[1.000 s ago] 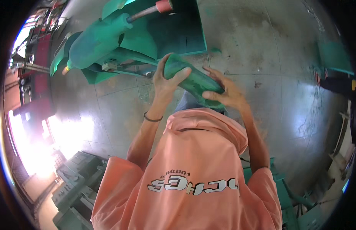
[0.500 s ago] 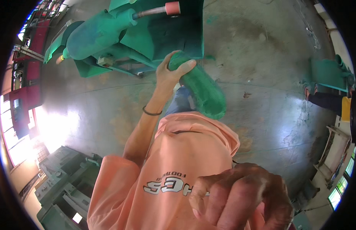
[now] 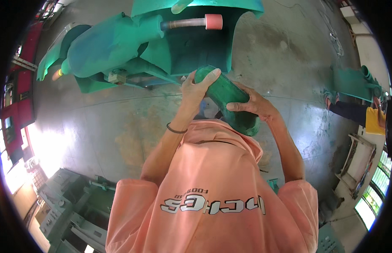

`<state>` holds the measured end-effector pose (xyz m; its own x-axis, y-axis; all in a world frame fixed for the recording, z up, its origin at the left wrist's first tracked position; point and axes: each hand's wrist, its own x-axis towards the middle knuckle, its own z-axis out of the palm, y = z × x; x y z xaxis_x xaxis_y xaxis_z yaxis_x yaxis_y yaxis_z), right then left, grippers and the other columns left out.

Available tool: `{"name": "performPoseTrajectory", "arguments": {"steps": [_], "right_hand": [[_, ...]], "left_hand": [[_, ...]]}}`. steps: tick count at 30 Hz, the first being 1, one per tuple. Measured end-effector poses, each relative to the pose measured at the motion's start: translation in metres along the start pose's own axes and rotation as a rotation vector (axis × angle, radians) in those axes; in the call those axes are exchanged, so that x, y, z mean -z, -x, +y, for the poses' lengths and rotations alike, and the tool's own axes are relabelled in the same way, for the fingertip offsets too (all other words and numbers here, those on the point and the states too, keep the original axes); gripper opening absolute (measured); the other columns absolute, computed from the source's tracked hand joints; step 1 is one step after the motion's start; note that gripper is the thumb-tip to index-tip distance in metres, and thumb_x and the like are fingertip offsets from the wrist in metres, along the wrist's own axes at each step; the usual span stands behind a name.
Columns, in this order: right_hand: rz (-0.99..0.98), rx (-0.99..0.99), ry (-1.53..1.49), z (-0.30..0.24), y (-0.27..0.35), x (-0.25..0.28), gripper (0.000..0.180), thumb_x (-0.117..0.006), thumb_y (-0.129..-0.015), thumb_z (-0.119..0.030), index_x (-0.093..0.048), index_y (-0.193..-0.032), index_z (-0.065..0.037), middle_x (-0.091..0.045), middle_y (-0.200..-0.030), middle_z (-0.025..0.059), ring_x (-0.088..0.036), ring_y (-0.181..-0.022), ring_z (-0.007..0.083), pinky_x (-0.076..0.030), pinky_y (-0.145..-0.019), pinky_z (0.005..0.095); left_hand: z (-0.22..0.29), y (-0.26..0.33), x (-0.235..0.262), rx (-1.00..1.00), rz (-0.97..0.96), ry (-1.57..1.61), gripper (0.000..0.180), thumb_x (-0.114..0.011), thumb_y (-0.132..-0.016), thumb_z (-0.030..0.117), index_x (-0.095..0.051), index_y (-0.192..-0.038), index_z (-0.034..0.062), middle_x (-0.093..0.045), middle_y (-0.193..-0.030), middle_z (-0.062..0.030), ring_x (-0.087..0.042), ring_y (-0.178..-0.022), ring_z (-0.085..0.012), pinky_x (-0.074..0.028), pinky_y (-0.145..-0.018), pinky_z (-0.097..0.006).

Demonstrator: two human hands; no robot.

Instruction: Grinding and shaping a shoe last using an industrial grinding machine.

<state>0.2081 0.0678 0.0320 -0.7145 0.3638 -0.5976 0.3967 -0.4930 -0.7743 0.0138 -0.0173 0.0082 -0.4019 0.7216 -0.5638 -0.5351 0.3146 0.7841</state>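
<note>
In front of my torso I hold a long green shoe-last-shaped block (image 3: 224, 93), rounded at both ends and slanting from upper left down to the right. My left hand (image 3: 196, 87) is closed around its far end, thumb lying over the top. Along the lower right part, my right hand (image 3: 257, 104) grips the side with its thumb across the upper face. The block's underside and some fingertips are hidden. Just beyond it stands a green machine (image 3: 115, 40) with a metal spindle ending in a pink cylindrical roller (image 3: 213, 22); the block is apart from the roller.
The machine's dark hollow hood (image 3: 200, 50) opens behind the block. Grey machinery (image 3: 73, 211) stands at the lower left. At the far right, a person in dark trousers (image 3: 350, 111) is near another green machine (image 3: 352, 82). A cable (image 3: 337, 44) lies on the concrete floor.
My right hand has moved from close below the camera to the block and now grips it. The machine and roller appear farther right in the picture.
</note>
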Motion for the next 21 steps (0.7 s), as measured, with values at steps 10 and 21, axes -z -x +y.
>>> {"name": "performPoseTrajectory", "arguments": {"steps": [10, 21], "right_hand": [[0.15, 0.062, 0.196, -0.028, -0.033, 0.003, 0.082, -0.093, -0.069, -0.033, -0.058, -0.138, -0.004, -0.068, -0.118, 0.0081, -0.062, -0.111, 0.0189, -0.047, -0.099, 0.0335], [0.247, 0.009, 0.328, -0.042, -0.062, 0.041, 0.078, -0.092, -0.063, -0.049, -0.069, -0.121, -0.003, -0.073, -0.101, 0.0103, -0.069, -0.094, 0.0205, -0.055, -0.085, 0.0349]], "left_hand": [[0.019, -0.064, 0.004, -0.046, -0.162, -0.45, 0.092, -0.092, -0.068, 0.045, -0.05, -0.14, 0.0046, -0.069, -0.111, -0.0095, -0.066, -0.103, -0.0183, -0.055, -0.087, -0.033], [0.03, -0.105, -0.012, 0.143, -0.192, -0.368, 0.092, -0.096, -0.061, 0.045, -0.055, -0.129, -0.0026, -0.068, -0.114, -0.0114, -0.066, -0.101, -0.0201, -0.056, -0.087, -0.033]]}}
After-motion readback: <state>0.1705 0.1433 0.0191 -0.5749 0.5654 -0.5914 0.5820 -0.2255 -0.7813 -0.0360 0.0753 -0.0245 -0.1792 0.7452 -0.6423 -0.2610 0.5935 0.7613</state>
